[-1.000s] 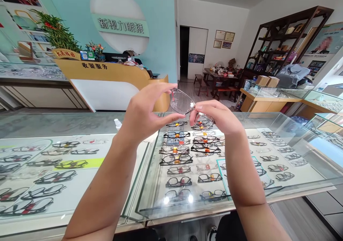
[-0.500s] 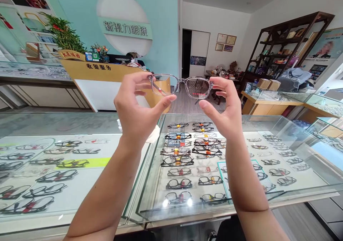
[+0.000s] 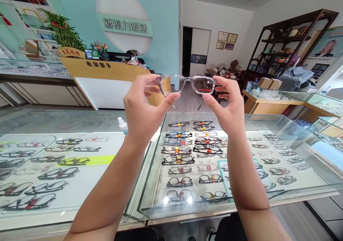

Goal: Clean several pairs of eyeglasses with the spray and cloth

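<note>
Standing below the held eyeglasses (image 3: 188,79): spray bottle (image 3: 123,126), frame-filled glass showcase (image 3: 193,213)

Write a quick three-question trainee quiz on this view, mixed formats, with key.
1. Where is the red lettering on the glasses?
A) lens nearer the left hand
B) lens nearer the right hand
C) bridge
2. True or false: only the right hand holds the glasses.
3. Fill in: just left of the left wrist in the picture is a white ____.

Key: 1. B. 2. False; the left hand holds them too. 3. Bottle.
</note>
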`<action>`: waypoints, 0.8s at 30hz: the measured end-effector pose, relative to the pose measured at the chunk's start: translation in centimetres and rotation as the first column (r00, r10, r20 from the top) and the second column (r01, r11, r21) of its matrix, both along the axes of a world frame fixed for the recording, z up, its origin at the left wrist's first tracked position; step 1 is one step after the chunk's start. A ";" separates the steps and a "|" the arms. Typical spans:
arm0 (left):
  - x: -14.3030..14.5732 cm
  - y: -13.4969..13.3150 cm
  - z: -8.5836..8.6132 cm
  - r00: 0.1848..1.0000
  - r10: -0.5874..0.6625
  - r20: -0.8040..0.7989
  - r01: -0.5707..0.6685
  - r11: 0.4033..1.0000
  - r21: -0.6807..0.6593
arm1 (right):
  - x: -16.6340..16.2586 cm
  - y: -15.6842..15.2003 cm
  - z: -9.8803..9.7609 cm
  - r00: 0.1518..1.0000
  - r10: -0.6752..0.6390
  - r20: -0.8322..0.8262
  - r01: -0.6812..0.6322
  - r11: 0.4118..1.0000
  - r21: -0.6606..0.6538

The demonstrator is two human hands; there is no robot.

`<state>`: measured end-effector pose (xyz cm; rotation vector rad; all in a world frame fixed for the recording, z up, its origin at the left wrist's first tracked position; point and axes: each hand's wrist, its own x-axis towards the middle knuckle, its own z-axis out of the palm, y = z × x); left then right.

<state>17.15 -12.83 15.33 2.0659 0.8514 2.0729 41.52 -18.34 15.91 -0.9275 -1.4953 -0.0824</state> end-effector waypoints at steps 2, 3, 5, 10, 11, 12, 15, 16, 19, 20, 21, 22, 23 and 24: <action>0.0 0.4 -0.1 1.000 0.024 -0.010 -0.024 0.999 0.027 | 0.3 0.1 -0.1 0.999 -0.024 0.022 0.025 0.999 -0.031; 0.1 0.6 -0.2 0.999 0.037 -0.014 -0.036 0.998 0.042 | 0.5 0.2 -0.2 0.999 -0.034 0.035 0.036 0.998 -0.048; 0.2 1.1 -0.3 0.999 0.050 -0.020 -0.049 0.997 0.066 | 0.8 0.4 -0.4 0.997 -0.053 0.051 0.057 0.996 -0.074; 0.5 1.6 -0.6 0.999 0.012 -0.039 -0.009 0.997 0.074 | 1.0 0.7 -0.6 0.997 -0.077 -0.015 0.075 0.991 -0.113; 0.5 1.6 -0.7 0.999 0.006 -0.034 -0.003 0.997 0.080 | 1.0 0.7 -0.6 0.997 -0.076 -0.033 0.072 0.990 -0.123; 0.5 1.6 -0.7 1.000 0.001 -0.028 0.001 0.996 0.089 | 0.9 0.6 -0.6 0.996 -0.075 -0.047 0.068 0.989 -0.133; 0.5 1.7 -0.7 1.000 -0.013 -0.016 0.015 0.994 0.109 | 0.9 0.5 -0.5 0.996 -0.069 -0.062 0.059 0.986 -0.156; 0.5 1.7 -0.7 1.000 -0.017 -0.014 0.019 0.993 0.113 | 0.9 0.5 -0.4 0.996 -0.066 -0.061 0.056 0.986 -0.156; 0.5 1.9 -0.7 0.999 -0.027 -0.018 0.029 0.993 0.114 | 0.8 0.4 -0.3 0.997 -0.061 -0.055 0.053 0.989 -0.137; 0.4 1.9 -0.7 0.999 -0.028 -0.018 0.030 0.993 0.118 | 0.8 0.3 -0.3 0.997 -0.063 -0.053 0.056 0.990 -0.129; 0.4 2.0 -0.7 1.000 -0.025 -0.019 0.027 0.992 0.123 | 0.7 0.3 -0.3 0.996 -0.065 -0.053 0.058 0.990 -0.126; 0.4 2.0 -0.7 1.000 -0.019 -0.019 0.021 0.991 0.131 | 0.7 0.3 -0.2 0.996 -0.065 -0.055 0.057 0.990 -0.129; 0.4 2.0 -0.7 1.000 -0.010 -0.019 0.012 0.990 0.141 | 0.7 0.2 -0.2 0.996 -0.063 -0.057 0.055 0.989 -0.137; 0.4 2.1 -0.8 1.000 0.001 -0.017 0.001 0.988 0.152 | 0.6 0.2 -0.2 0.996 -0.061 -0.061 0.051 0.987 -0.151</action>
